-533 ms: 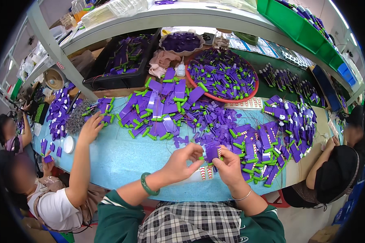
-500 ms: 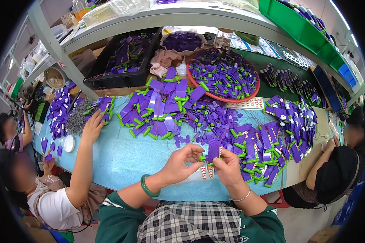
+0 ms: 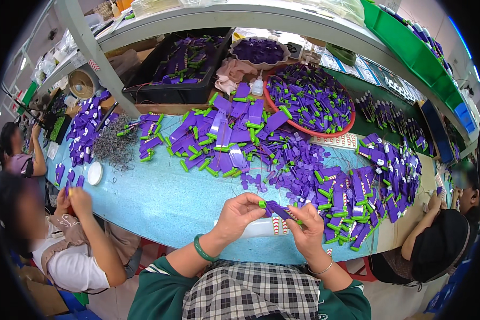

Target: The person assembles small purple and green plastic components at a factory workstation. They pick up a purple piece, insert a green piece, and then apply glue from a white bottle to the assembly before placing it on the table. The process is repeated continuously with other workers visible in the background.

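Left hand (image 3: 232,217) and right hand (image 3: 309,232) both on one purple part with green ends (image 3: 278,210), held up over near side of the counter (image 3: 160,200), right of center, tilted down to the right. Left fingers pinch its left green end, thumb against index; right fingers pinch the right end, thumb below, some of the contact hidden. Clear strip with red-and-white striped stickers (image 3: 258,229) lies on counter just below the hands. Far of hands: loose heap of small purple pieces (image 3: 298,165); right of it, pile of purple-green parts with striped stickers (image 3: 352,200). Far center: spread of purple panels with green ends (image 3: 218,133). Behind that, black tray (image 3: 170,95) far left, pink cloth (image 3: 233,74), squeeze bottle (image 3: 257,86), scalloped bowl (image 3: 261,65), all filled containers holding purple stuff; red basin (image 3: 304,131) far right of them, full too. Left side: tangled gray wire heap (image 3: 113,144), round white dish (image 3: 94,173), co-worker's hands (image 3: 79,204) near it.
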### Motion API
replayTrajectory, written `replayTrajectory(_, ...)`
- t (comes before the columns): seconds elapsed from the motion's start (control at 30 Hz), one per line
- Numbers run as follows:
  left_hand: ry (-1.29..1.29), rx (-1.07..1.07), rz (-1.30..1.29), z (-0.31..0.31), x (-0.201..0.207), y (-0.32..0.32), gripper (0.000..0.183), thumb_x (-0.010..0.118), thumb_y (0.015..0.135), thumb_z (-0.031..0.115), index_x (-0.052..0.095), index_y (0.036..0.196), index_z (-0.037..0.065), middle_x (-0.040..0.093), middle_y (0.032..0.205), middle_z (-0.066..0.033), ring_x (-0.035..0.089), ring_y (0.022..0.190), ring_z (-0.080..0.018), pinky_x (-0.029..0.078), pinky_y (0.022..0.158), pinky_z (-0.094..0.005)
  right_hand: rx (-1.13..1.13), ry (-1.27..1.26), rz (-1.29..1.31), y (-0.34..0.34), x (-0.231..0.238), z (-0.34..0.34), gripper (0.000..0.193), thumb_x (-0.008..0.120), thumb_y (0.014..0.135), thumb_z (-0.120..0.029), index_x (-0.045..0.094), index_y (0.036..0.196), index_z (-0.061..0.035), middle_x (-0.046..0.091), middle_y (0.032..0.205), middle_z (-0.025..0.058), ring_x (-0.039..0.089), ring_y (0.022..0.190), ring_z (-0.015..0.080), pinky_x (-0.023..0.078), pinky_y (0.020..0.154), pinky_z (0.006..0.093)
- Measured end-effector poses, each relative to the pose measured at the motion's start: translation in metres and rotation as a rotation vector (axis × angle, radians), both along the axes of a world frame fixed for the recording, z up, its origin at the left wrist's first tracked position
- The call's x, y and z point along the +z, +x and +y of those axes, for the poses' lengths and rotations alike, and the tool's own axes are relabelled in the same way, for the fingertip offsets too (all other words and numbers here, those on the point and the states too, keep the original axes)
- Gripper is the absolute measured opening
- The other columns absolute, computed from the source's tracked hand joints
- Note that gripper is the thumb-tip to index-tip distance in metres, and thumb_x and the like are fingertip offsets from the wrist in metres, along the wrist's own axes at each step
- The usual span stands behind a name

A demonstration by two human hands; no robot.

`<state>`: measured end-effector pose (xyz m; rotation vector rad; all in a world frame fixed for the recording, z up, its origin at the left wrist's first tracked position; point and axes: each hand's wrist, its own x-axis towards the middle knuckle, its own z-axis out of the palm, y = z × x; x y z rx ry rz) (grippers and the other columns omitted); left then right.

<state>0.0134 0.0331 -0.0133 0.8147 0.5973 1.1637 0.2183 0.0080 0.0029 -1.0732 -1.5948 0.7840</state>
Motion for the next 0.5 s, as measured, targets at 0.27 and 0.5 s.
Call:
replayTrajectory(0.27,-0.043,-0.005,0.050,-0.001,0.001,-0.002,0.020,0.061,0.086,-0.008,0.060,0.104,-0.002,0.066,0.099,-0.0097,0.066,0.093,-0.0182,0.056,0.085,-0.0335,-0.017,0.079,-0.035,-0.005,0.000,-0.003,0.045,0.073,0.071,0.007,0.069,0.113,-0.0112,0.052,0.074,0.0025,0.050,0.067,0.0134,0.040,0.058,0.0264)
replayTrajectory(0.5,-0.028,-0.177,0.280,-0.009,-0.001,-0.012,0.016,0.062,0.087,-0.004,0.063,0.102,-0.002,0.068,0.096,-0.0082,0.066,0.090,-0.0141,0.054,0.081,-0.0274,0.284,-0.111,-0.354,0.013,0.022,0.006,0.039,0.072,0.073,0.005,0.070,0.109,-0.0108,0.054,0.074,0.0040,0.053,0.065,0.0150,0.041,0.056,0.0278)
